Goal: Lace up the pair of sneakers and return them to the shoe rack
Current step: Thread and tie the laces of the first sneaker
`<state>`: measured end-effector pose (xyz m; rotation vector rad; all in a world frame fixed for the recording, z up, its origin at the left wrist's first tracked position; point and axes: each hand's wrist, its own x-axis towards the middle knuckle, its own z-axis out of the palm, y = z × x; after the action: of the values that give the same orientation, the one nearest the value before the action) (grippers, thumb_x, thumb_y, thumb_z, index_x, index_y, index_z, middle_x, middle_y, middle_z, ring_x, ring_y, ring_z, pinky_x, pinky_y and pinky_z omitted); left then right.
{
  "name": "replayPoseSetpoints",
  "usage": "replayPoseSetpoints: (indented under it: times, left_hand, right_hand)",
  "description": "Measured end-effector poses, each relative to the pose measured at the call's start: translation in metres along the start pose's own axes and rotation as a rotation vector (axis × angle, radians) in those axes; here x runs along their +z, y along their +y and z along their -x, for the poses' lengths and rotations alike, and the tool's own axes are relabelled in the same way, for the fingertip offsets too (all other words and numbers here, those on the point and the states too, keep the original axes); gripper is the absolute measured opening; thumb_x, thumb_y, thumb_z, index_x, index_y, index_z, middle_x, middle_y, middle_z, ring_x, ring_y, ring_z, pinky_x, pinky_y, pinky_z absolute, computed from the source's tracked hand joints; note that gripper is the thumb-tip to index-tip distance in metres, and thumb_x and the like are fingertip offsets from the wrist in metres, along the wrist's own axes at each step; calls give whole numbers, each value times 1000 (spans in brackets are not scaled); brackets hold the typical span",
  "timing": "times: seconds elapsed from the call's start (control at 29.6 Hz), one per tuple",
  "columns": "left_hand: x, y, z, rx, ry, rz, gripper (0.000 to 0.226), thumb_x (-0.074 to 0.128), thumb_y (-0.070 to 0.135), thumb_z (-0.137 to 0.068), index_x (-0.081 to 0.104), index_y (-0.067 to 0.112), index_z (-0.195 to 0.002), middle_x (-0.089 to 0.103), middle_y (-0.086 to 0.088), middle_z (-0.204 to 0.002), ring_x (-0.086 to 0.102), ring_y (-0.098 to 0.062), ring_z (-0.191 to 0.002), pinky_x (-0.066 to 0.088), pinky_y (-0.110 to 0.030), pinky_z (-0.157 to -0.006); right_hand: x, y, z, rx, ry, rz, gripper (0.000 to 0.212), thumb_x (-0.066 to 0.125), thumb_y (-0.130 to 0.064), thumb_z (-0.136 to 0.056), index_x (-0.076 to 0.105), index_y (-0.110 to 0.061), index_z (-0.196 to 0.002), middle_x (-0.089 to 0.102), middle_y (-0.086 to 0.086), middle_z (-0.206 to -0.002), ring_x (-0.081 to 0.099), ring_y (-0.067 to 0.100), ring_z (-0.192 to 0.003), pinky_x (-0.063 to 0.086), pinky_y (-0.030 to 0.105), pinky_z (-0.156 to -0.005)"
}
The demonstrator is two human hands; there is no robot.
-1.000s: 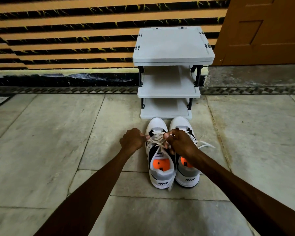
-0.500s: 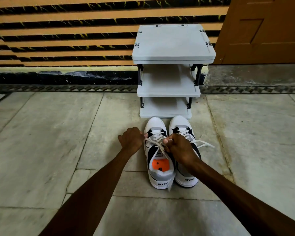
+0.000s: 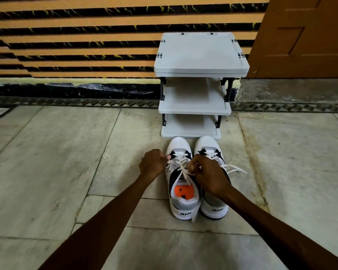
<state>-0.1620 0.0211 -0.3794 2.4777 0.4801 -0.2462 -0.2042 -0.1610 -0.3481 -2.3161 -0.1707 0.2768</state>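
Two white sneakers with black panels stand side by side on the floor, toes toward the rack. The left sneaker shows an orange insole. My left hand pinches one end of its white lace at the shoe's left side. Over the gap between the shoes, my right hand grips the other lace end and partly covers the right sneaker. A loose lace of the right sneaker trails to the right. The grey three-tier shoe rack stands just beyond the toes, its shelves bare.
A striped orange and black wall runs behind the rack. A brown wooden door is at the back right. Grey stone floor tiles spread to both sides of the shoes.
Both hands have stayed on the left sneaker's lace; the right hand has shifted slightly toward me, pulling the lace. The camera view has tilted a little, with the rack lower in frame.
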Motion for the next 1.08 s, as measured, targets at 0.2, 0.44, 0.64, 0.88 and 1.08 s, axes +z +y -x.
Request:
replayPoseSetpoints:
  times: [0.2, 0.44, 0.64, 0.88, 1.08]
  left_hand:
    - [-6, 4, 20, 147, -223, -33, 36, 49, 44, -95, 62, 14, -112, 67, -10, -118, 62, -29, -106, 44, -31, -80]
    - [-18, -1, 35, 165, -483, 7, 56, 64, 41, -87, 48, 20, -136, 63, -9, -127, 64, -28, -102, 55, -37, -80]
    - [-27, -6, 24, 186, -438, -7, 53, 65, 31, -87, 49, 15, -135, 63, -11, -128, 62, -27, -110, 53, -41, -93]
    - [-34, -5, 9, 181, -396, -65, 50, 62, 27, -87, 50, 16, -133, 64, -15, -124, 63, -30, -108, 53, -42, -92]
    - [-19, 3, 23, 355, -69, -269, 60, 59, 28, -89, 38, 16, -144, 39, -13, -143, 48, -34, -125, 44, -43, -100]
  right_hand:
    - [5, 0, 2, -52, -103, 319, 30, 60, -24, -87, 67, -19, -116, 69, 9, -112, 67, 28, -101, 50, 29, -79]
    - [10, -3, -4, -108, -97, 348, 15, 67, -26, -81, 72, -18, -93, 74, 7, -91, 70, 26, -84, 56, 33, -72]
    - [17, -11, -19, -151, -68, 260, 16, 70, -28, -81, 73, -14, -89, 75, 10, -85, 71, 26, -79, 56, 34, -70]
    - [23, -18, -36, -149, -46, 225, 26, 73, -23, -80, 73, -13, -104, 75, 12, -102, 70, 28, -94, 57, 39, -82]
    - [0, 2, -14, -66, 124, 159, 28, 71, -17, -81, 72, -17, -109, 74, 7, -106, 69, 23, -95, 43, 21, -71]
